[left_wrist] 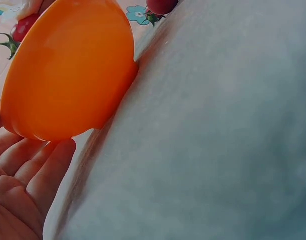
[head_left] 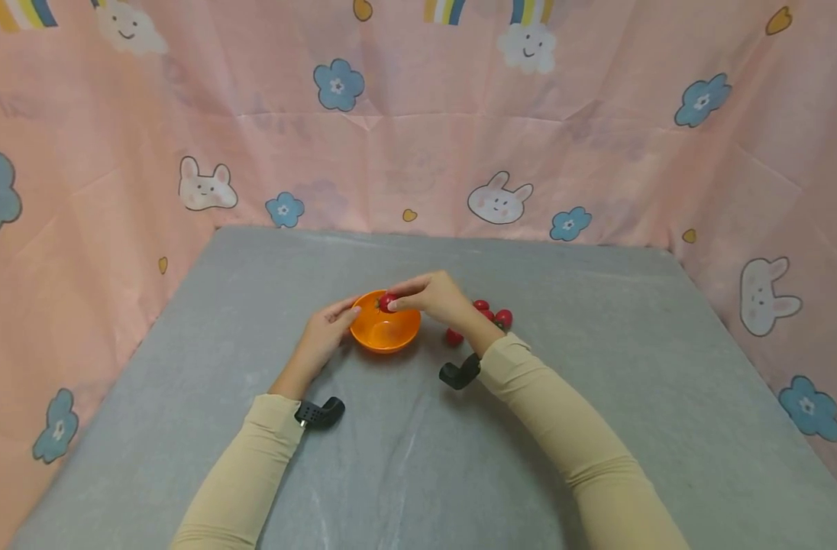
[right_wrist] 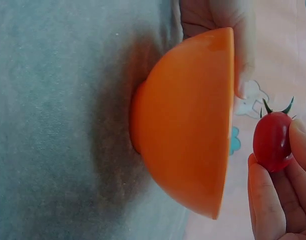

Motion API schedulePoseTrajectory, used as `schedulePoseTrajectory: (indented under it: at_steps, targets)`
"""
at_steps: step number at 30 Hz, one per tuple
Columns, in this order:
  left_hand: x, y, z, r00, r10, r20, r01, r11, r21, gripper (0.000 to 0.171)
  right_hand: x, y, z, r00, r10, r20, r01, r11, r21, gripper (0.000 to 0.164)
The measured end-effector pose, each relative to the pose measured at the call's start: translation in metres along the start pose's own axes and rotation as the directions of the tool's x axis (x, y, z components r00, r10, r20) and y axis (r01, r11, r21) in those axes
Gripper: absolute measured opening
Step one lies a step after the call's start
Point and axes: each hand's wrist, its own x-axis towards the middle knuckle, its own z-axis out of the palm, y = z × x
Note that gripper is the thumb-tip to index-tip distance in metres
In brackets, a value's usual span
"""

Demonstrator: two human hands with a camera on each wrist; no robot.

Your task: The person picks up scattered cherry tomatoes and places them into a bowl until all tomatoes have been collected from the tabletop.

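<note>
An orange bowl stands upright on the grey-covered table. My left hand grips its left side, the thumb over the rim and the fingers against the outer wall; the left wrist view shows those fingers under the bowl. Above the bowl's far side, my right hand pinches a red cherry tomato between thumb and fingers. In the right wrist view this cherry tomato has its green calyx on and is apart from the bowl.
Several more cherry tomatoes lie on the table right of the bowl, partly hidden by my right wrist. A pink printed curtain hangs behind and along the sides of the grey tabletop.
</note>
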Motion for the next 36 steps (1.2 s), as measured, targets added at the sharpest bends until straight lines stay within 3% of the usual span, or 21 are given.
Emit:
schedulePoseTrajectory:
  at_steps: [21, 36]
  targets:
    - [-0.003, 0.002, 0.0, 1.0, 0.014, -0.005, -0.014, 1.0, 0.013, 0.046, 0.011, -0.002, 0.026, 0.992, -0.107, 0.069, 0.117, 0.98, -0.161, 0.025]
    - [-0.002, 0.002, 0.001, 1.0, 0.013, -0.012, -0.013, 1.0, 0.014, 0.044, 0.012, -0.001, 0.037, 0.976, -0.174, 0.134, 0.208, 0.928, -0.31, 0.023]
